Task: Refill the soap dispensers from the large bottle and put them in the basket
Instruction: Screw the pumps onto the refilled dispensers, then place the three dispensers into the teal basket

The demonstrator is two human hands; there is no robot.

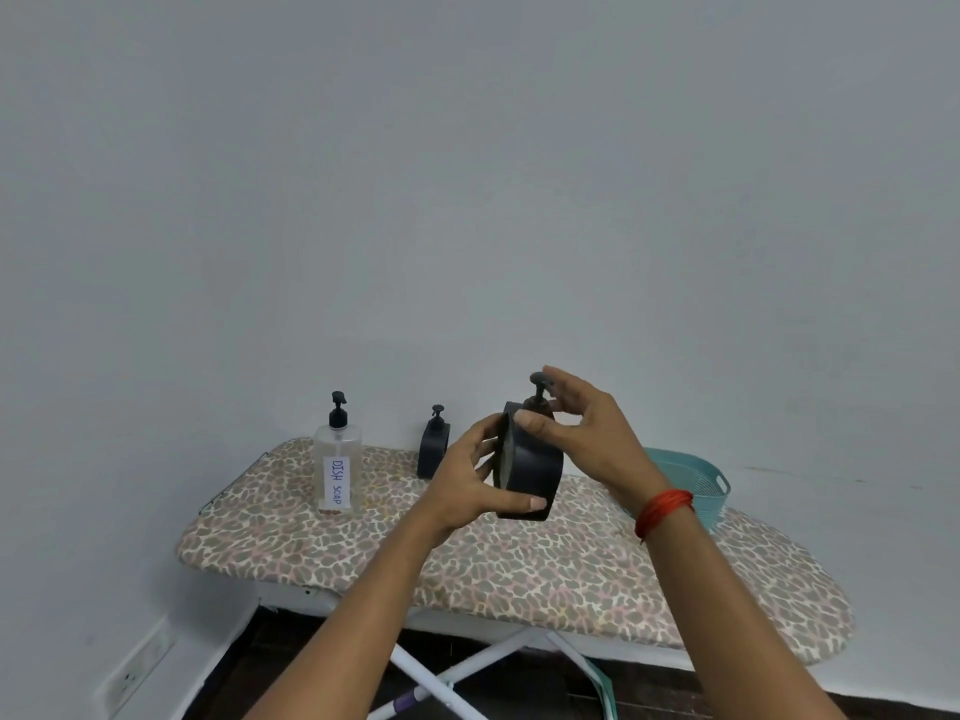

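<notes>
Hands [467,475] hold black dispenser [530,470] upright, pump topmost, tilted slightly.

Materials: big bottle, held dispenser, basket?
Large bottle: clear, glossy plastic by the look, see-through walls, black pump. Held black dispenser: matte, opaque, plastic or coated ceramic, can't tell. Teal basket: moulded plastic, perforated wall, cut-out handle.

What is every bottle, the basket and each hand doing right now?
Held black dispenser: lifted off the board, pump on.
Left hand: gripping that dispenser's body.
Right hand: fingers at its pump, touch unclear.
Second black dispenser: upright on the board, pump on.
Dish soap bottle: upright, pump on, looks nearly empty.
Teal basket: on the board, partly hidden; no dispenser seen inside.
Ironing board: unfolded.
</notes>
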